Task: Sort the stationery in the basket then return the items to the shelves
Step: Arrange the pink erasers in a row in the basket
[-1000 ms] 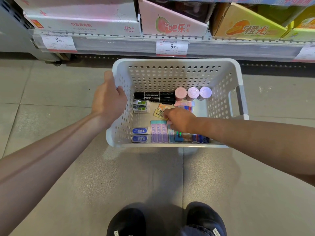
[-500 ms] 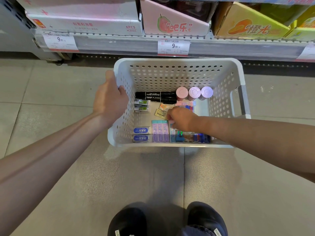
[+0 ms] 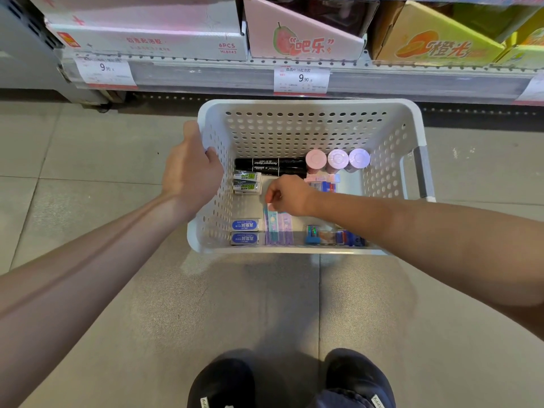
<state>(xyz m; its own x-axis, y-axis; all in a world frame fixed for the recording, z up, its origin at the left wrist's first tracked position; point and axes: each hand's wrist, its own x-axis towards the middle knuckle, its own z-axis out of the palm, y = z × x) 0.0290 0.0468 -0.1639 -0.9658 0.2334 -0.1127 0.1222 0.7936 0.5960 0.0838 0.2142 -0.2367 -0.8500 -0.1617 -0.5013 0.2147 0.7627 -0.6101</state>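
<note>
Basket: white perforated basket (image 3: 309,134) on the tiled floor (image 3: 88,231) just in front of the bottom shelf (image 3: 353,75).
Change: a second ago the right hand (image 3: 290,195) hovered over yellowish cards mid-basket; it has shifted toward the near wall and now pinches the far end of the pastel rulers (image 3: 278,228). The cards no longer show, perhaps under the hand.
Meaning: sorting inside the basket seems still under way; nothing has gone to the shelf yet.
Left hand: left hand (image 3: 191,172) still grasps the basket's left rim, steadying it.
Counts: two black markers (image 3: 270,166) by the far wall; three round pastel lids (image 3: 338,159) beside them; two green-labelled erasers (image 3: 247,181); two blue-labelled erasers (image 3: 245,232) in the near left corner; about three rulers; sharpeners (image 3: 332,237) too blurred to count.
Surroundings: two price tags (image 3: 300,79) reading 9.90; boxes above; black shoes (image 3: 223,381) at the bottom edge.
</note>
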